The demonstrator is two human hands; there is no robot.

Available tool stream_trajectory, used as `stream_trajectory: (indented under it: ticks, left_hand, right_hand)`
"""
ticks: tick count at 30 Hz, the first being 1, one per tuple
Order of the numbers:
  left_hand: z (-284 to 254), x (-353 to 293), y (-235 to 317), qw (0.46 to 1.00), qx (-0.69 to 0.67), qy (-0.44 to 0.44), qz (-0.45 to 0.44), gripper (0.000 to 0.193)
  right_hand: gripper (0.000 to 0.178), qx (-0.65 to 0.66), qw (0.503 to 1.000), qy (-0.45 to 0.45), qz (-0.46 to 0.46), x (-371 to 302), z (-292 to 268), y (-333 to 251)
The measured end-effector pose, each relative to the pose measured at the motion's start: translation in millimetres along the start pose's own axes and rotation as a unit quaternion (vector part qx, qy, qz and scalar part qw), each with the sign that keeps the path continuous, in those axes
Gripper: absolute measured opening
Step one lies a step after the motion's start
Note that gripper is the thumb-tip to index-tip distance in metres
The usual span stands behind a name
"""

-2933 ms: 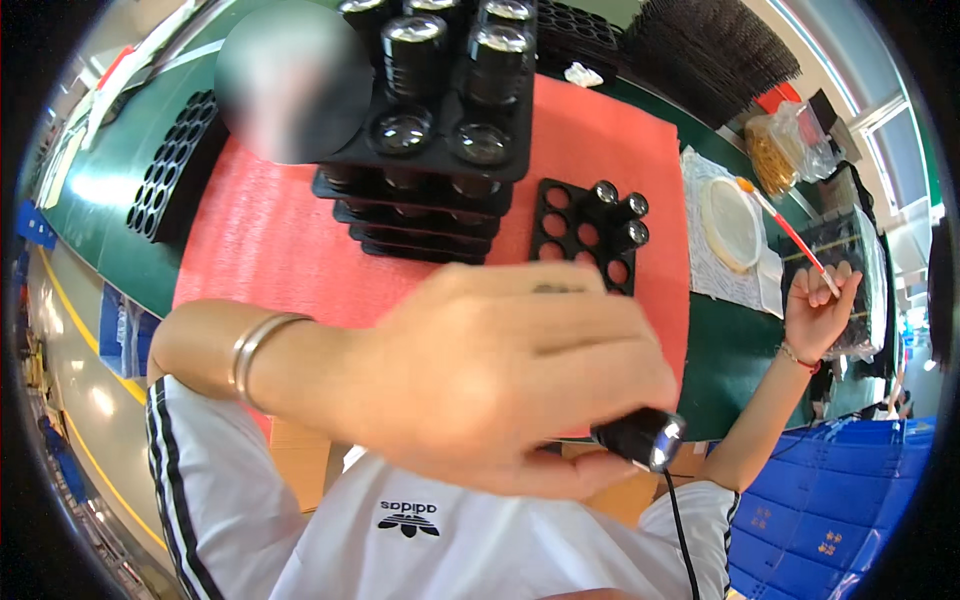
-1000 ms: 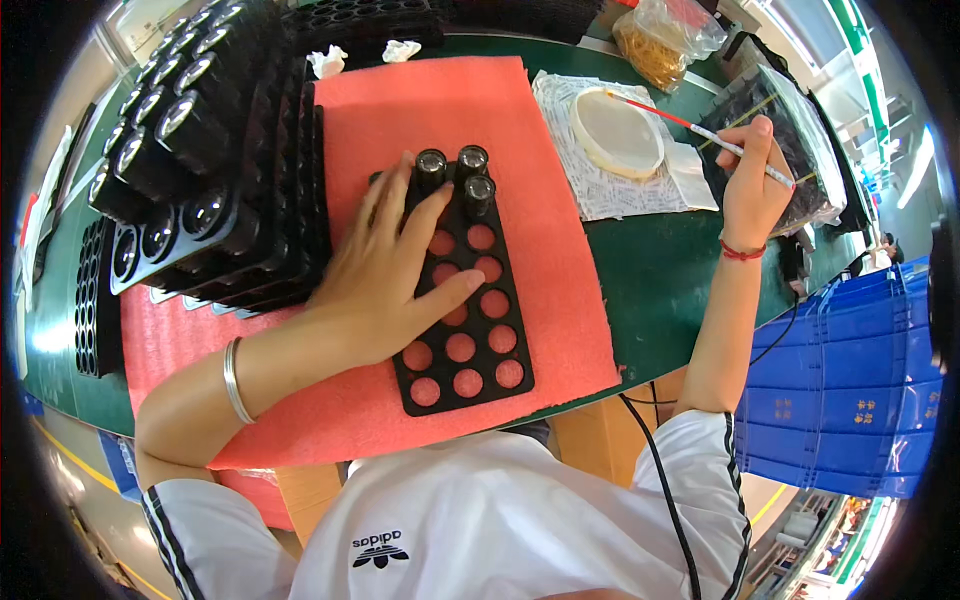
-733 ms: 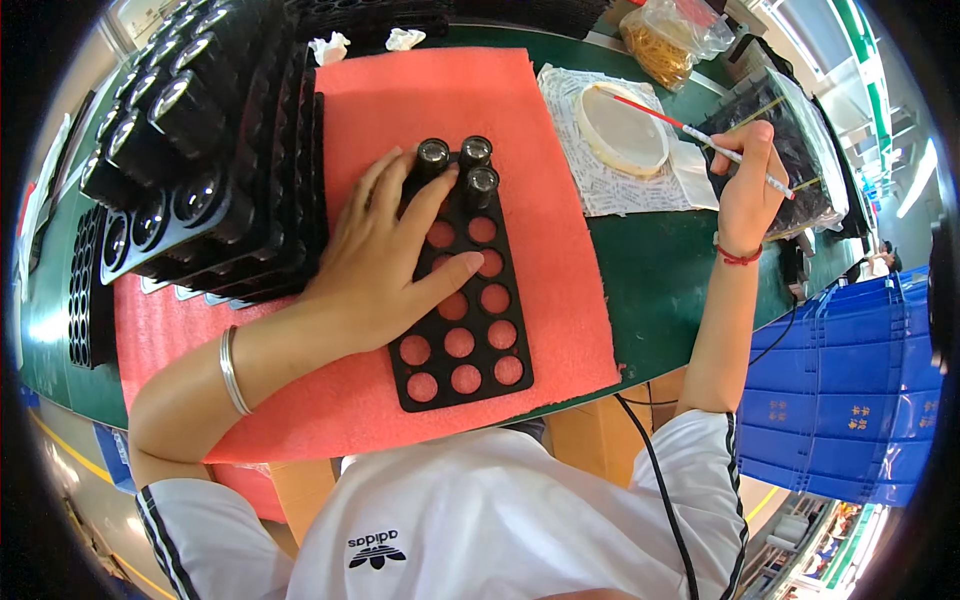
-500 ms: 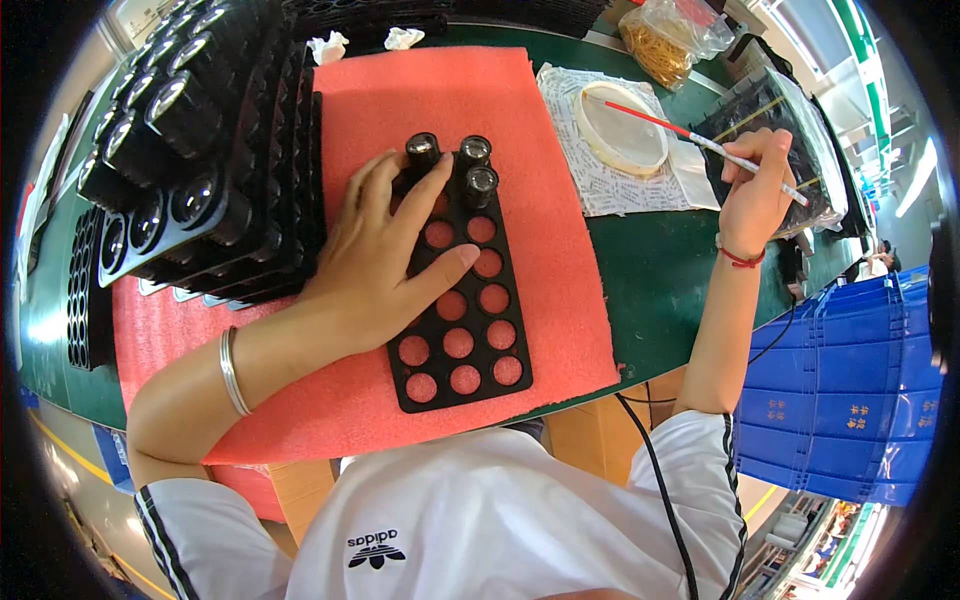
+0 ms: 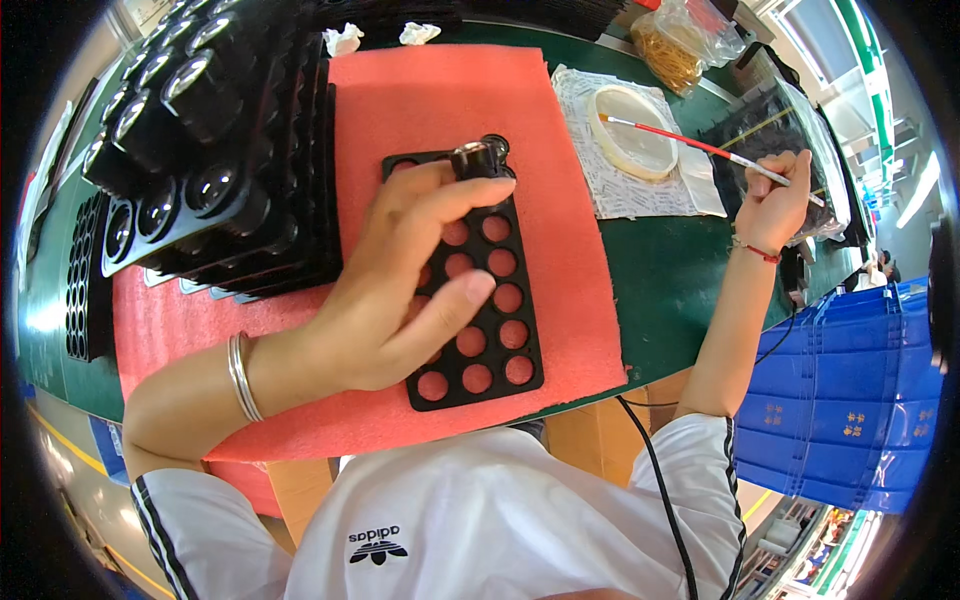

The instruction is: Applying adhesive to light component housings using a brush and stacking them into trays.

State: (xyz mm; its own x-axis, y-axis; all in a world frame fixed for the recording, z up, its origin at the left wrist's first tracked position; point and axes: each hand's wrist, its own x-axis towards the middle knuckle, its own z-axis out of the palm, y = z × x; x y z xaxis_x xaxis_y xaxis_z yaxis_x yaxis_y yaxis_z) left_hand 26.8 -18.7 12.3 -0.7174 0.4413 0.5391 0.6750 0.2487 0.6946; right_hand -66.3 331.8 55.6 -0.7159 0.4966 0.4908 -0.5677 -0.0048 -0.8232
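My left hand [image 5: 400,280] is over a black tray with round holes [image 5: 443,403]. Between its index and middle fingers is a short black cylinder with a glassy end [image 5: 474,158], tilted above the far end of the tray; the thumb stays apart. Another black cylinder [image 5: 497,146] stands behind it in the tray, partly hidden, and one more is mostly covered by the fingers. Off to the right, my right hand [image 5: 778,200] is closed around a thin paintbrush [image 5: 690,142] with a red and white handle. Its bristle tip is over a round shallow dish [image 5: 632,172].
A red foam sheet [image 5: 570,330] lies under the tray on the green table [image 5: 650,270]. Stacked black trays of similar cylinders [image 5: 250,200] rise high on the left. Beyond the dish is a bag of yellowish strands [image 5: 670,55]. Blue crates [image 5: 830,400] stand at the right.
My left hand has moved right, and the black cylinder at its fingertips has come up out of the tray's far left corner and tilted. The right hand still holds the brush over the dish.
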Motion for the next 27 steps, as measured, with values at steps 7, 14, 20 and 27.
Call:
stream_trajectory:
  ticks: [7,14,20,27]
  left_hand:
    - [6,-2,0,0.926,-0.324,0.066,-0.185,0.009]
    - [9,-1,-3,0.882,-0.393,0.082,-0.246,0.028]
    - [4,3,-2,0.872,-0.377,0.071,-0.305,0.038]
    - [4,2,-4,0.871,-0.376,0.080,-0.308,0.035]
  right_hand:
    - [0.040,0.199,0.971,-0.107,0.077,4,-11,-6]
    - [0.037,0.231,0.952,-0.133,0.151,-6,5,-7]
    - [0.034,0.230,0.932,-0.240,0.143,-21,19,-18]
    - [0.034,0.172,0.923,-0.324,0.119,-36,24,-19]
